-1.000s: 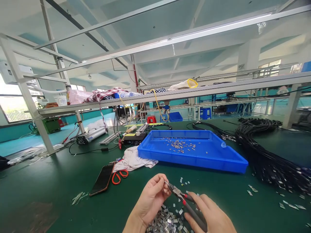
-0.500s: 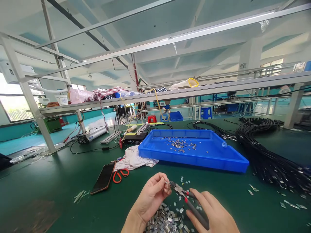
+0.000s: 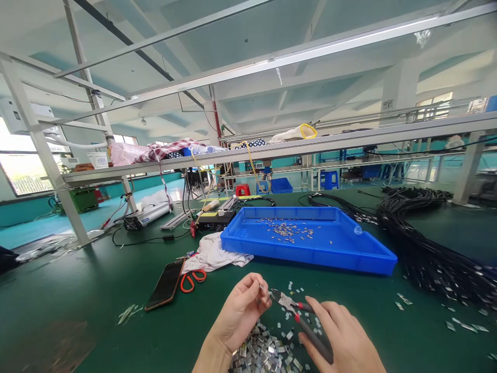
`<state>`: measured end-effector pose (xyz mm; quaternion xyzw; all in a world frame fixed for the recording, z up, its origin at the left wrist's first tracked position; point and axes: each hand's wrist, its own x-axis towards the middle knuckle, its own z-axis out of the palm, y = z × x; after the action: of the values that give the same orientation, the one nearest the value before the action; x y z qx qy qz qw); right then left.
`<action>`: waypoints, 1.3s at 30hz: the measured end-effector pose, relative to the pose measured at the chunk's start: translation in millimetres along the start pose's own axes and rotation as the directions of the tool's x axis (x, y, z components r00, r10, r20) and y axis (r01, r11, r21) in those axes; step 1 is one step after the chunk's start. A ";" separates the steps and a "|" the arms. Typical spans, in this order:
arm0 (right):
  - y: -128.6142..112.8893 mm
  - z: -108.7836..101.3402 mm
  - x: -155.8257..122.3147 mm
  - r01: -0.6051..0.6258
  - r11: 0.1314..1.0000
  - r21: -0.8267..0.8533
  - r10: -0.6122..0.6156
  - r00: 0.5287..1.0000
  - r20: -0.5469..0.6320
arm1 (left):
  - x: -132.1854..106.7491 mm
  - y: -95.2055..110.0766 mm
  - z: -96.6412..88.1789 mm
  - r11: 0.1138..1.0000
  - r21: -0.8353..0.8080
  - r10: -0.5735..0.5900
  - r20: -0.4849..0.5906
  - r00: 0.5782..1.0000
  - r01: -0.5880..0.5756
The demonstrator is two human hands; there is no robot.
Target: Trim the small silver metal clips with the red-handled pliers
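Between thumb and fingers, my left hand (image 3: 243, 311) pinches a small metal piece (image 3: 261, 286), mostly covered by the fingertips. My right hand (image 3: 341, 336) grips a pair of cutting pliers (image 3: 297, 313) with grey and red handles. Their jaws are parted and point at my left fingertips, close to the small piece. Below both hands, a heap of small shiny metal pieces (image 3: 264, 352) lies on the green table (image 3: 174, 336). Loose pale bits are scattered near the pliers.
Beyond my hands stands a blue tray (image 3: 310, 256) holding many small metal parts. Left of it are a white cloth (image 3: 213, 254), red-handled scissors (image 3: 187, 283) and a phone (image 3: 166, 285). A thick bundle of black cables (image 3: 430, 248) lies at right. A shelf (image 3: 349, 140) spans above.
The plier jaws have parted slightly, and their tip sits a little apart from my left fingertips. My left hand has shifted slightly left and up.
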<state>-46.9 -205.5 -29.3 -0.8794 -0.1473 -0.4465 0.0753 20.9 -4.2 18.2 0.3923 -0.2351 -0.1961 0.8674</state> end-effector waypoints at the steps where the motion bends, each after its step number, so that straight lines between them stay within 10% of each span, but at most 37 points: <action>1: -0.1 0.0 -0.3 -0.001 1.000 0.003 0.001 1.000 -0.004 | -0.1 0.0 -0.4 1.000 0.005 -0.001 -0.001 1.000 0.001; 39: 8.1 6.5 -6.2 -0.006 0.990 -0.141 0.009 1.000 0.014 | 3.4 -2.4 -7.9 0.993 0.111 0.047 -0.135 0.990 -0.032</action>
<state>-42.8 -212.6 -38.2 -0.8862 -0.1127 -0.4492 0.0136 27.7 -2.9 12.7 0.4466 -0.1926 -0.1385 0.8627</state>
